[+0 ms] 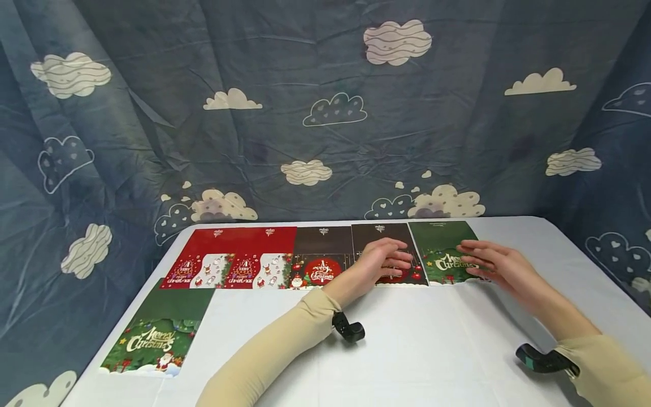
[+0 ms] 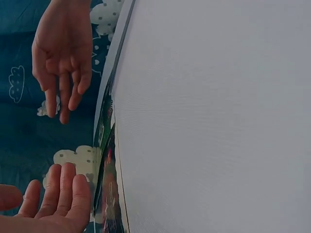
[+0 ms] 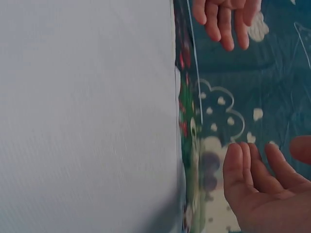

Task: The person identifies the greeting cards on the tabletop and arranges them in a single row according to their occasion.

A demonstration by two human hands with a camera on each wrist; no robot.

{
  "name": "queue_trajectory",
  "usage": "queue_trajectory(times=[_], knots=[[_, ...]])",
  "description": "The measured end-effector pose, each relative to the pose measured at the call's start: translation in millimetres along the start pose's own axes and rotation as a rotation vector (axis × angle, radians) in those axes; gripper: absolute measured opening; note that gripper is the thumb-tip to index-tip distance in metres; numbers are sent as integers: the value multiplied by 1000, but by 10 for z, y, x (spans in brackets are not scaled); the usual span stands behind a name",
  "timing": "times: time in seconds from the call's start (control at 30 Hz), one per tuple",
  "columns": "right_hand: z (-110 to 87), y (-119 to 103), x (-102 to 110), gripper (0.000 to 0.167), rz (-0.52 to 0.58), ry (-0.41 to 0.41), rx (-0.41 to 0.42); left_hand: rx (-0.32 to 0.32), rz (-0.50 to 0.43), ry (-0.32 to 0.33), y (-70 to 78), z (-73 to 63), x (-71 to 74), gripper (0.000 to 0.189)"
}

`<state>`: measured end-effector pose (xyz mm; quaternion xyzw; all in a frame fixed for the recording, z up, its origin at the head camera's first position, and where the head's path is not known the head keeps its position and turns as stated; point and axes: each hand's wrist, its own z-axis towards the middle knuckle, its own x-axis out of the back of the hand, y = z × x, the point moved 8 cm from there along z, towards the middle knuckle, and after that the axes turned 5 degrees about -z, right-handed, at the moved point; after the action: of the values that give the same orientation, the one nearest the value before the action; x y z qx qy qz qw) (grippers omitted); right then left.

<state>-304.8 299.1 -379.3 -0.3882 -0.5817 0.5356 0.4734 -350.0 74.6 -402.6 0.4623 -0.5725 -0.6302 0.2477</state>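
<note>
My left hand [image 1: 373,264] hovers over the right-hand dark card [image 1: 362,240], fingers loosely extended and holding nothing; it hides part of the print. Over the right edge of a green "Merry Christmas" card [image 1: 441,234] is my right hand [image 1: 500,267], its fingers apart and also without anything in them. The two palms face each other across the green card. In the left wrist view both the left hand [image 2: 60,199] and the right hand [image 2: 63,63] show spread, relaxed fingers. The right wrist view has the right hand [image 3: 265,184] above the table edge, fingers slightly bent.
Along the back of the white table [image 1: 396,345] lie two red cards [image 1: 203,240] [image 1: 261,242] and another dark card [image 1: 322,242], in one row with the others. A second green card [image 1: 152,339] lies at the left front. A cloud-patterned cloth [image 1: 325,68] hangs behind.
</note>
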Motion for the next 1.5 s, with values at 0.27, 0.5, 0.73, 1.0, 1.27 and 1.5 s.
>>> queue_trajectory(times=[0.27,0.5,0.73,1.0,1.27,1.5], knots=[[-59,-124,-330,49,-117,-10,-46,47,24,-37,-14,-311,167,34],[-80,-257,-618,49,-113,-47,-24,37,75,-71,126,-574,256,35],[-114,-293,-859,54,-111,-66,-54,43,107,-78,149,-855,375,28],[-171,-363,-1116,51,-38,-129,-41,55,130,-60,219,-1151,597,33],[-221,-409,-1371,51,6,-165,-60,76,167,2,263,-1446,911,35],[-242,-425,-1616,49,30,-217,-83,103,190,40,325,-1757,1196,36]])
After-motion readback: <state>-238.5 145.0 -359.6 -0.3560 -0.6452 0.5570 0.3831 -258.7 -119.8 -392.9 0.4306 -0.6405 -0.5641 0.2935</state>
